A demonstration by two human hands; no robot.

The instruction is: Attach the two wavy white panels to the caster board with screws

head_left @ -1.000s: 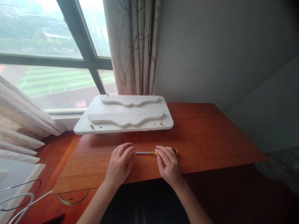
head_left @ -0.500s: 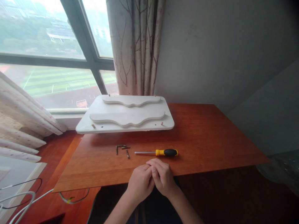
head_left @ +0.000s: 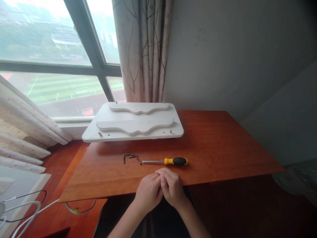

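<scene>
1. Right hand [head_left: 172,187]: fingers curled in, overlapping the left at the front edge of the tabletop [head_left: 223,145]. No object showing in it; palm hidden.
2. Left hand [head_left: 150,191]: also folded closed, pressed against the right. Nothing visible in its hold; inside of grip can't be seen.
3. Screwdriver [head_left: 169,161]: flat on the tabletop, just beyond both hands, touched by neither. Long axis runs left-right, across the person's front. Handle to the right, tip to the left; right hand looks nearer the handle.
4. Metal fasteners [head_left: 124,159]: small loose group left of the tip, ahead and left of left hand. One lies right by the tip; contact unclear.
5. White board [head_left: 123,117]: farther out, past the screwdriver, wavy strips [head_left: 135,128] on top.
</scene>
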